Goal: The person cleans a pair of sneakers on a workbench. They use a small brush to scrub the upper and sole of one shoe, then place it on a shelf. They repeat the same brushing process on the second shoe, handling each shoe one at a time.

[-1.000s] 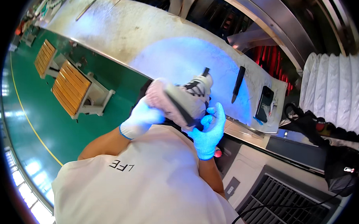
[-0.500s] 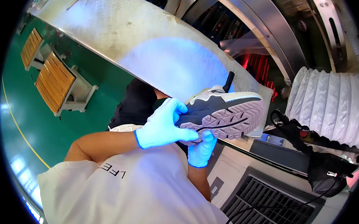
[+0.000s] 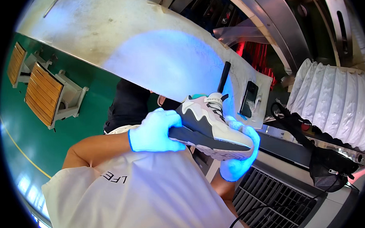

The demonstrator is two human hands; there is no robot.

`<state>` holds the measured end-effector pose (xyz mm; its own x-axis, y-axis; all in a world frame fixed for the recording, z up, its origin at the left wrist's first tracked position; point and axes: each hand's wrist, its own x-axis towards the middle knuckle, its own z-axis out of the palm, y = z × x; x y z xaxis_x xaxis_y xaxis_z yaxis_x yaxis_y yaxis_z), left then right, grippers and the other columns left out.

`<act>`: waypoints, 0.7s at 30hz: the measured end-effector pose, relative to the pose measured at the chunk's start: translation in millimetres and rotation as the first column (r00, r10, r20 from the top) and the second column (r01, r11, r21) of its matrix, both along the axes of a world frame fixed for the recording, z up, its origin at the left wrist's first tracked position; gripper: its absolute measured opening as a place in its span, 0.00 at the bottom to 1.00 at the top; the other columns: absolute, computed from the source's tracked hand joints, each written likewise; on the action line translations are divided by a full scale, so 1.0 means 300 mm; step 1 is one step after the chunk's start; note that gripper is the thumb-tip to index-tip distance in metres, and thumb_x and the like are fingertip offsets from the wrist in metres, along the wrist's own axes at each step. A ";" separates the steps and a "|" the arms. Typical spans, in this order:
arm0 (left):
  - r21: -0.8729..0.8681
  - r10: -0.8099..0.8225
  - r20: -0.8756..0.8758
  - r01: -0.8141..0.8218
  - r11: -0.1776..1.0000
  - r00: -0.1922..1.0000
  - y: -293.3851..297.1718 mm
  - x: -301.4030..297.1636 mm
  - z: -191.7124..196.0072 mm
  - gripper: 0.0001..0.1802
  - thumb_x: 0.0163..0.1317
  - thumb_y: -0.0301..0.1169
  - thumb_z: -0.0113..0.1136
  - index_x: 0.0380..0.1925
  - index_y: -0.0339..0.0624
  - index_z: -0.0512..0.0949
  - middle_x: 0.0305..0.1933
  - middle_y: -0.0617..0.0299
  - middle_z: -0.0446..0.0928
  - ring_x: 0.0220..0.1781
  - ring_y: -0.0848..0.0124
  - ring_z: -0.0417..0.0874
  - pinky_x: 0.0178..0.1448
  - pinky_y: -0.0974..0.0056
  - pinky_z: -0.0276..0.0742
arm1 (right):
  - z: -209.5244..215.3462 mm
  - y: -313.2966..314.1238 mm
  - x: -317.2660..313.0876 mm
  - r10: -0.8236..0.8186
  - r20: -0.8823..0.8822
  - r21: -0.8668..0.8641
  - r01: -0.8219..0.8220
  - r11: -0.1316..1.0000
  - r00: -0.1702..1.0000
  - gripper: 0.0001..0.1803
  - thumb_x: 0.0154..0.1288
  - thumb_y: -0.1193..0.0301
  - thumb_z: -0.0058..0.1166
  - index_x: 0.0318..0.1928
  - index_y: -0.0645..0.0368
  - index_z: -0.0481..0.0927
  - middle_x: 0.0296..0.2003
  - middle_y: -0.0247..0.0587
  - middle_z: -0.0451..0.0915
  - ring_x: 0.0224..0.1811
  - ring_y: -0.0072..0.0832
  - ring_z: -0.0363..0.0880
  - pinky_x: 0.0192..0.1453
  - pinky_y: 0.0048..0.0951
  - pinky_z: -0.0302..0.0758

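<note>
A white, grey and black sneaker (image 3: 209,123) is held between my two gloved hands, in front of my chest at the table's edge. Its side and laced upper face me, the toe points right, and part of the tread shows below. My left hand (image 3: 157,131) is closed around the heel end, thumb along the sole. With curled fingers my right hand (image 3: 244,152) cups the toe from the right; some of its fingers are behind the shoe. Blue light falls on both gloves. Just beyond the shoe a black stick-like handle (image 3: 224,77) stands up from the table.
A pale worktable (image 3: 91,40) carries a bright blue light patch, with a black phone (image 3: 249,96) at its right end. A white ribbed duct (image 3: 331,104) and a black pouch (image 3: 333,169) are at the right. Slatted wooden stands (image 3: 44,92) occupy the green floor.
The sneaker has been turned from showing its tread to showing its side and upper. My right hand has moved from under the sole to the toe. The phone has come into sight.
</note>
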<state>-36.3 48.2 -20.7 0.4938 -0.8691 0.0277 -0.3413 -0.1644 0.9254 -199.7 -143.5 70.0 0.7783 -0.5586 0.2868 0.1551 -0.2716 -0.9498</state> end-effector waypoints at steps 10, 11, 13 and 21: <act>-0.522 -0.048 -0.282 -0.112 0.846 0.958 0.186 0.065 -0.018 0.36 0.51 0.54 0.92 0.39 0.43 0.77 0.40 0.56 0.76 0.38 0.56 0.77 0.40 0.55 0.73 | -0.087 0.263 0.197 0.271 -0.009 -0.573 -0.227 0.787 0.962 0.49 0.60 0.58 0.83 0.72 0.72 0.70 0.62 0.73 0.82 0.64 0.62 0.86 0.73 0.62 0.82; -0.528 -0.036 -0.176 -0.063 0.847 0.984 0.215 0.086 0.015 0.33 0.54 0.52 0.90 0.40 0.43 0.78 0.39 0.56 0.77 0.37 0.57 0.78 0.39 0.55 0.72 | -0.118 0.264 0.225 0.279 0.043 -0.618 -0.194 0.762 0.959 0.50 0.60 0.55 0.84 0.70 0.73 0.71 0.59 0.74 0.84 0.60 0.62 0.88 0.69 0.61 0.84; -0.549 0.001 -0.093 -0.051 0.834 0.996 0.232 0.121 0.057 0.27 0.60 0.48 0.87 0.40 0.44 0.79 0.39 0.57 0.77 0.36 0.57 0.78 0.38 0.55 0.71 | -0.082 0.264 0.246 0.287 -0.049 -0.628 -0.253 0.736 0.957 0.51 0.60 0.50 0.83 0.68 0.75 0.72 0.54 0.75 0.85 0.54 0.63 0.90 0.65 0.61 0.87; -0.678 0.136 0.133 -0.010 0.735 0.982 0.195 0.064 0.117 0.10 0.59 0.32 0.73 0.39 0.44 0.83 0.38 0.56 0.77 0.37 0.52 0.77 0.40 0.51 0.73 | -0.102 0.237 0.226 0.318 0.074 -0.552 -0.226 0.802 0.945 0.50 0.58 0.53 0.84 0.69 0.72 0.72 0.56 0.70 0.86 0.54 0.60 0.90 0.64 0.62 0.85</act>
<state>-17.1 106.7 14.3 0.4885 -0.5536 0.6744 -0.5091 0.4469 0.7356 -131.8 -72.5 39.4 0.7949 -0.0562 0.6042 0.4311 -0.6485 -0.6274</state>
